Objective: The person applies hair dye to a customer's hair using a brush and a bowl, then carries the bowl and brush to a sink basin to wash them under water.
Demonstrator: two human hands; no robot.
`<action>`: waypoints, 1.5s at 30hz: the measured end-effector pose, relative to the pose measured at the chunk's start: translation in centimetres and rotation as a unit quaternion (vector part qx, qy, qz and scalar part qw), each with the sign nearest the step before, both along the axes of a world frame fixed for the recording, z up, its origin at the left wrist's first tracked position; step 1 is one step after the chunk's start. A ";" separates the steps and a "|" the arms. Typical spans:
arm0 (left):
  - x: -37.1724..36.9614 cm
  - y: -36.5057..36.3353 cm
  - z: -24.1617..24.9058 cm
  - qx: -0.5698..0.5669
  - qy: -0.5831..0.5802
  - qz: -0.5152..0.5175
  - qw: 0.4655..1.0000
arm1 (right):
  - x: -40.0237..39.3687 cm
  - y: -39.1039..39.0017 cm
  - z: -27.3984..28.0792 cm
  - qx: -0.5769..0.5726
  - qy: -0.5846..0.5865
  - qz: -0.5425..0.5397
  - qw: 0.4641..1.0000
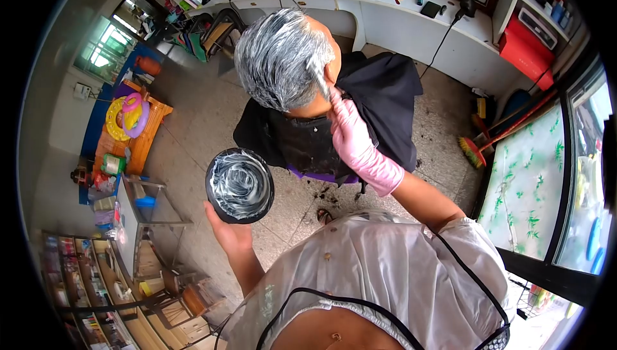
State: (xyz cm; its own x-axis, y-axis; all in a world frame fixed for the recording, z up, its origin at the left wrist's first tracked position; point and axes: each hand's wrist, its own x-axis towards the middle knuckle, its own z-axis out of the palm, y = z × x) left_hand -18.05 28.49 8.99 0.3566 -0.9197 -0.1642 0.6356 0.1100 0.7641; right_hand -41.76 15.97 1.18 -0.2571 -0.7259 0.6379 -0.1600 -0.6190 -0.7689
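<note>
My left hand [230, 233], bare, holds a dark round bowl [241, 186] from below, its inside coated with white cream. A pink glove covers my right hand [347, 122], whose fingers are pinched together beside the seated person's ear. Between those fingers is a thin tool [323, 85] coated in cream, mostly hidden by the glove and too small to identify. White cream streaks the person's grey hair [276, 57]. Over the person's shoulders hangs a black cape [385, 102].
A white counter [379, 6] with combs and tools runs along the back. Dark hair clippings lie on the tiled floor [302, 205]. At right a broom [475, 151] leans near a glass door; a metal-framed table [132, 221] and shelves stand left.
</note>
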 end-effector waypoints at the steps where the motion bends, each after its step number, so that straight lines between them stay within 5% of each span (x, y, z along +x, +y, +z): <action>1: -0.1 -0.1 0.2 -0.001 0.003 0.000 1.000 | 0.8 0.5 -0.9 0.064 -0.073 0.101 0.990; 2: -0.5 0.0 0.4 -0.004 -0.008 0.006 1.000 | 1.2 1.1 -1.9 0.062 -0.060 0.110 0.990; 4: -0.6 0.1 0.4 -0.005 -0.017 0.013 1.000 | 0.9 2.8 0.1 0.198 -0.364 0.321 0.852; 6: -0.2 0.1 0.2 -0.010 -0.011 -0.002 1.000 | 0.5 2.2 1.1 0.108 -0.300 0.208 0.925; 7: -0.2 0.1 0.3 -0.008 -0.010 -0.002 1.000 | 0.0 1.3 2.3 0.170 -0.454 0.231 0.844; 8: -0.4 0.1 0.6 -0.008 -0.008 -0.002 1.000 | 0.4 0.9 3.2 0.007 -0.174 0.006 0.985; 10: -0.3 0.0 0.6 -0.010 -0.004 -0.006 1.000 | 1.2 0.3 2.9 0.118 -0.335 0.147 0.923; 12: -0.1 -0.1 0.3 -0.020 0.000 -0.005 1.000 | 2.0 1.1 3.1 0.216 -0.526 0.275 0.775; 14: -0.2 -0.1 0.3 -0.018 0.001 -0.003 1.000 | 1.6 1.0 2.6 0.218 -0.512 0.269 0.786; 16: 0.2 -0.1 0.1 -0.012 0.002 -0.001 1.000 | -0.5 0.2 5.5 0.239 -0.588 0.249 0.731; 18: 0.5 -0.2 0.1 -0.011 0.004 -0.001 1.000 | -2.6 -0.4 5.5 0.200 -0.201 0.117 0.952; 21: 0.7 -0.2 0.0 -0.021 0.022 -0.004 1.000 | -3.7 -1.1 6.8 0.287 -0.247 0.166 0.910; 28: 1.0 -0.2 0.0 -0.010 0.005 0.001 1.000 | -0.4 0.9 7.1 0.263 -0.212 0.178 0.924; 33: 0.7 -0.3 0.1 -0.018 0.007 0.003 1.000 | 3.0 2.7 3.1 0.291 -0.454 0.247 0.805; 34: 0.7 -0.4 0.1 -0.020 0.009 0.007 1.000 | 2.7 2.4 3.4 0.313 -0.584 0.268 0.699; 35: 0.7 -0.4 0.2 -0.026 0.012 -0.004 1.000 | 2.1 1.7 2.6 0.198 -0.377 0.212 0.880; 37: 1.0 -0.4 0.0 -0.030 0.020 -0.008 0.999 | 0.7 0.5 5.2 0.048 -0.071 0.115 0.990; 40: 1.1 -0.4 -0.1 -0.028 0.033 -0.003 0.999 | -0.9 -2.6 6.0 -0.062 0.222 -0.026 0.973; 42: 0.6 -0.3 0.2 -0.023 0.023 0.010 0.999 | -0.5 -4.3 3.8 -0.086 0.284 -0.071 0.952; 45: 1.0 -0.3 -0.3 -0.029 0.022 0.021 0.999 | -2.4 0.1 4.4 0.010 0.567 -0.106 0.817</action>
